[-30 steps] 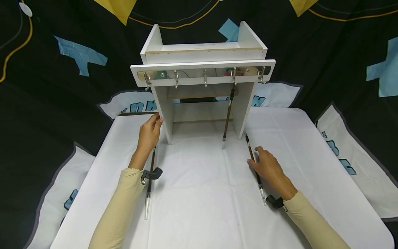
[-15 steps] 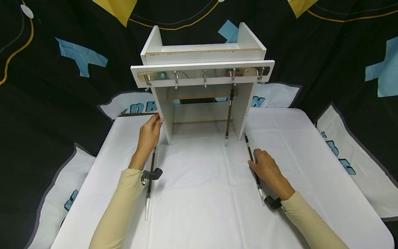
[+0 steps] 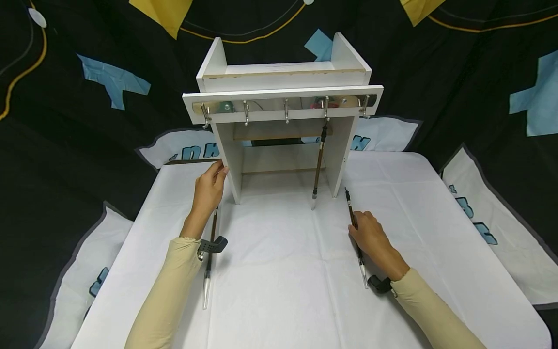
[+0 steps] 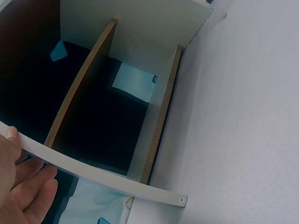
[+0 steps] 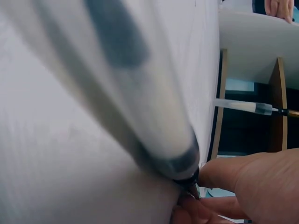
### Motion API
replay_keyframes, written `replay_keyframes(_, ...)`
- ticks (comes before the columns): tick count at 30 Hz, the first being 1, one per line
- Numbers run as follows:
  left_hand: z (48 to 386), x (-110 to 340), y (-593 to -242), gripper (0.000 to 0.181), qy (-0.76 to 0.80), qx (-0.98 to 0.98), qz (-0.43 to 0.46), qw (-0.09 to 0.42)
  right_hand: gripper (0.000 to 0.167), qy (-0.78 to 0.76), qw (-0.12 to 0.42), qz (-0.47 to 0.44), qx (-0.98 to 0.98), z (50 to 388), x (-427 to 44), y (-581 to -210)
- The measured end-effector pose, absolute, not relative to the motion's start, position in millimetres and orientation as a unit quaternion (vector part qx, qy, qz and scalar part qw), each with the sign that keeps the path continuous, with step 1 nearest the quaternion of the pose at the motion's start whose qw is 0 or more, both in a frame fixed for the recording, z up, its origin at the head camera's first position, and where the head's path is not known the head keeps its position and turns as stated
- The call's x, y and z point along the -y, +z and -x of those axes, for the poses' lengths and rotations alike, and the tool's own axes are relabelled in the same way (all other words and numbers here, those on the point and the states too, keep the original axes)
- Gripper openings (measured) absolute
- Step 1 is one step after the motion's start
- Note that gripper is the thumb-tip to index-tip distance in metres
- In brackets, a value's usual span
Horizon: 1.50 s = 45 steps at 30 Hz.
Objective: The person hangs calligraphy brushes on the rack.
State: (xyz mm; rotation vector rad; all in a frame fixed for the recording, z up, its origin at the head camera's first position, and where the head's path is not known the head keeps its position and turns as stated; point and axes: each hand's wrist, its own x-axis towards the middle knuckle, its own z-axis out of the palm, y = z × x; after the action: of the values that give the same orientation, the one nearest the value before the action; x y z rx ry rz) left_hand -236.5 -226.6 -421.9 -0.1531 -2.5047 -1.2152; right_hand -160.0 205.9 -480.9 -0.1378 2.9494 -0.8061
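Note:
A small white shelf unit [image 3: 283,80] stands on the table, with a hook rail [image 3: 266,115] across its front. My left hand [image 3: 208,188] holds the front edge of its left side panel [image 4: 112,178], thumb on one face and fingers behind. At the right, my right hand [image 3: 374,238] pinches the middle of a brown-handled calligraphy brush [image 3: 361,264] with a clear tip cap; the brush lies along the cloth. A similar brush [image 3: 319,165] hangs tip-down from a hook towards the right of the rail. Another brush [image 3: 213,225] lies beside my left forearm, partly hidden by the wrist camera.
A white cloth [image 3: 270,271] covers the table. Several metal hooks line the rail, including a middle hook [image 3: 286,110]. Black curtains [image 3: 65,160] with blue and yellow patches surround the table, and lettered white cloth pieces [image 3: 176,145] edge it.
My right hand has lowered slightly and its fingers have closed on the brush, whose cap end shifted a little left. The hanging brush sways slightly. My left hand stays put.

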Motion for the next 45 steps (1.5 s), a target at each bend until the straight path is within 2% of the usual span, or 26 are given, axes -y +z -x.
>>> replay_keyframes(12, 235, 227, -421, 0.052, -0.433, 0.883, 0.053, 0.175, 0.04, -0.264, 0.039, 0.038, -0.963, 162, -204, -479)
replay_keyframes(21, 234, 227, -421, 0.052, -0.43, 0.885, 0.052, 0.172, 0.042, -0.289, 0.064, 0.028, -0.955, 165, -207, -478)
replay_keyframes(45, 234, 225, -421, 0.051, -0.429, 0.885, 0.055, 0.174, 0.05, -0.328, 0.074, 0.015, -0.942, 168, -218, -478)
